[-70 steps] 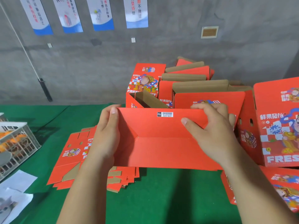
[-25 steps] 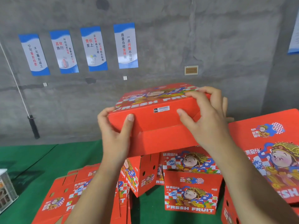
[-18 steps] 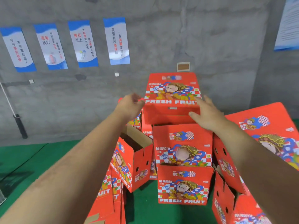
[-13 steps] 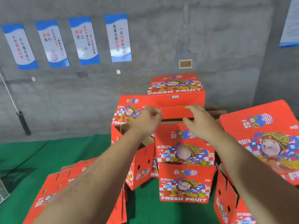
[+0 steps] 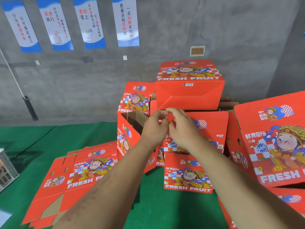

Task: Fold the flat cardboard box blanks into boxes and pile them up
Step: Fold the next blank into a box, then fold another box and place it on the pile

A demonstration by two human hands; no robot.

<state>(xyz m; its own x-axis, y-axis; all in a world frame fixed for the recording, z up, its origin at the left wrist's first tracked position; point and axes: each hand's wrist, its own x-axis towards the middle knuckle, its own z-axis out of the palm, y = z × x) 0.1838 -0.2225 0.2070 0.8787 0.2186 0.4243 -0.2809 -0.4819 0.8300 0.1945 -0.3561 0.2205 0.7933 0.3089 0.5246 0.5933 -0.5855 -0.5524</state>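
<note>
In the head view, a folded box [image 5: 189,83] is seen resting on top of the pile of boxes [image 5: 188,172] at the back of the green table [image 5: 49,139], against the grey wall. The left hand [image 5: 154,128] and right hand [image 5: 183,128] are held close together just below its front lower edge, where a loose red flap [image 5: 166,104] hangs; the fingers of both hands are curled, and the flap's edge appears to be pinched between them, though the contact itself is too small to be made out surely. The stacking step is judged to be nearly done, with the flap being tidied. Flat blanks [image 5: 79,171] are seen lying at the left, near the table's front. For the next move, release of the flap and a reach to the top blank would be called for.
</note>
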